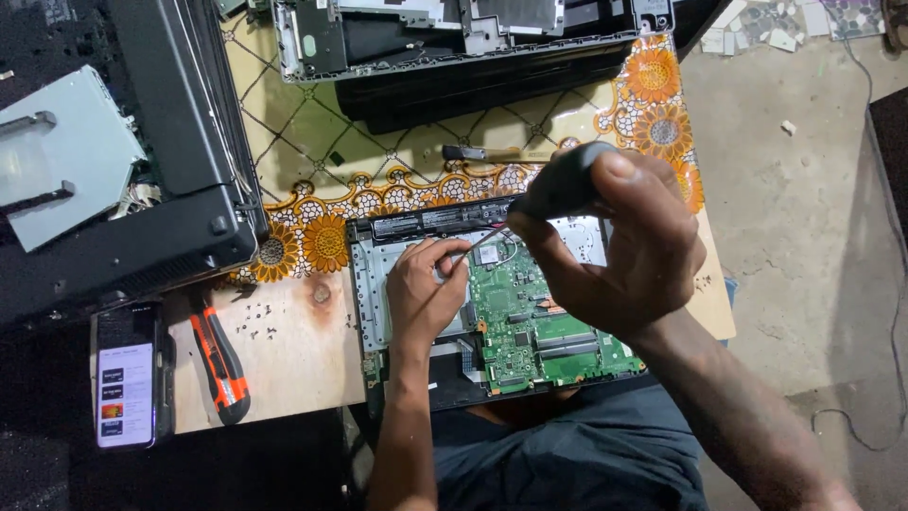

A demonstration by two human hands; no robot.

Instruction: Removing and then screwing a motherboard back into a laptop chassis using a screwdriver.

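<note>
**Desk:** What does the frame show?

**Photographer:** A person bent over an opened laptop (492, 312), its bottom cover off and green motherboard (530, 326) exposed. The laptop lies at the near edge of a wooden table (293, 350), partly over a sunflower-patterned cloth (312, 142).

**Desk:** And the hands?

**Photographer:** The right hand (619, 255) is wrapped around the dark handle of a screwdriver (558, 189), fingers closed tight on it, the shaft slanting down toward the laptop's upper left part, just below the long black battery (435, 222). The left hand (426, 293) rests on the laptop's left half, fingers curled together around the tip to steady it.

**Desk:** Which stage is this?

**Photographer:** By my reading, a screw near the battery is being worked; the screw itself is hidden by the fingers. Keeping the tip seated and upright seems the demand of the moment.

**Desk:** Anything around it?

**Photographer:** Left of the laptop: loose screws (255, 326), an orange-and-black utility knife (219, 360), a lit smartphone (125, 378). Beyond it, another stripped laptop chassis (454, 38); far left, a dark dismantled laptop (142, 189).
</note>
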